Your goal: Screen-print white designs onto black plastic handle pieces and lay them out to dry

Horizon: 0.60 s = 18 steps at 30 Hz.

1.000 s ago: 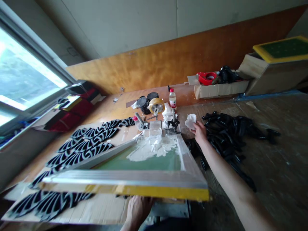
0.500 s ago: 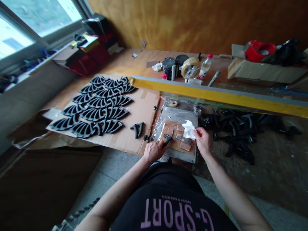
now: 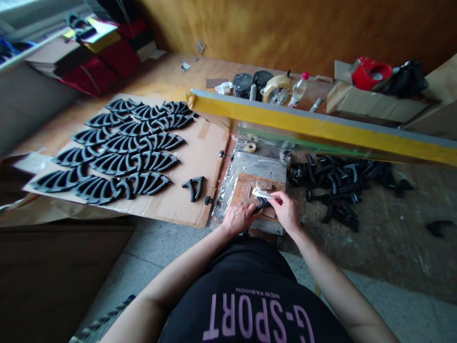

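My left hand (image 3: 240, 216) is closed around one end of a black curved plastic handle (image 3: 262, 204), held low over a brown board (image 3: 244, 188). In my right hand (image 3: 286, 209) a white cloth (image 3: 262, 192) is pinched between thumb and fingers, right at the handle's upper end. Whether cloth and handle touch is hard to tell. Left of my hands, two black handles (image 3: 193, 187) lie side by side on a cardboard sheet (image 3: 193, 157). Many more stand in tight rows (image 3: 135, 157) there. To the right lies a loose pile of black handles (image 3: 332, 181).
A long yellow-sided bar (image 3: 303, 116) runs across the bench behind my hands. Beyond it are black cans (image 3: 243, 85), a tape roll (image 3: 277, 90) and a bottle (image 3: 298, 89). A cardboard box (image 3: 374, 102) stands back right, and red boxes (image 3: 89, 74) back left.
My right hand has brought the white cloth left and down to the handle in my left hand. The handle now sits between both hands. The camera view has shifted slightly.
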Tool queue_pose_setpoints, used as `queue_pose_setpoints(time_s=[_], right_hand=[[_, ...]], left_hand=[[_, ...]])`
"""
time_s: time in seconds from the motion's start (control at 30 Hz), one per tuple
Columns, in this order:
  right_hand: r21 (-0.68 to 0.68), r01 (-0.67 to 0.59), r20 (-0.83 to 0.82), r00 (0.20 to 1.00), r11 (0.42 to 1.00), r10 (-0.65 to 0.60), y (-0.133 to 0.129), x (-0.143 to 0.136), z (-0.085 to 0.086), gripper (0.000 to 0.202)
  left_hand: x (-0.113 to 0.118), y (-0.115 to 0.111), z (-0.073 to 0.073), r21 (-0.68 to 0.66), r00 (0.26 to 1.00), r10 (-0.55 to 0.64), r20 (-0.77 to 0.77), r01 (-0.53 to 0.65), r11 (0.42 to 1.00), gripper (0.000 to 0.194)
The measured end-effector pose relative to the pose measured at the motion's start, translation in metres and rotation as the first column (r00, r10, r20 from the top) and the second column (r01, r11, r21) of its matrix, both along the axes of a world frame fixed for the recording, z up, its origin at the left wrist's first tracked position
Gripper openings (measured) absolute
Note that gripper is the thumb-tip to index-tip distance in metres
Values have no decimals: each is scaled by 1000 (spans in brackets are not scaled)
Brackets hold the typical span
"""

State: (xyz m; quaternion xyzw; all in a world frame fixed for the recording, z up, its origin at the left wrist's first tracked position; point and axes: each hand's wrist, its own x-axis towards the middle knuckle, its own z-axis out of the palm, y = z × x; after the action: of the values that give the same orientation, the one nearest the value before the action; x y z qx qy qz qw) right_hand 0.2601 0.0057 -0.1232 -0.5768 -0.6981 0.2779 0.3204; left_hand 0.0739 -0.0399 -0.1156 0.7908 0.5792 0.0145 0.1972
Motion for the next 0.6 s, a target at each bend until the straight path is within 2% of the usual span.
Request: queue_pose_setpoints(time_s=[0.1,0.23,0.3,0.47,0.6], right_hand=[[-177,-87,-124,990,980,66,0,3,-10,18],[-170,-250,-161,961,953,224,18,6,-20,17],[-211,-297,-165,950,931,266,31,1,-23,17],[-266,-291,-157,954,919,256,48,-16,-23,20],[-180,-288,-118,955,940,270,43,-11,-20,21]], left_hand=[[-1,1,-7,26,1000,-13,-7,13,1000,40],[-3,2,-12,40,999,-49,9,49,998,41],[-4,4,-11,27,998,-65,10,64,998,38],[-4,6,-10,8,997,-72,0,72,997,36],[-3,5,-12,23,999,-51,19,51,998,37]])
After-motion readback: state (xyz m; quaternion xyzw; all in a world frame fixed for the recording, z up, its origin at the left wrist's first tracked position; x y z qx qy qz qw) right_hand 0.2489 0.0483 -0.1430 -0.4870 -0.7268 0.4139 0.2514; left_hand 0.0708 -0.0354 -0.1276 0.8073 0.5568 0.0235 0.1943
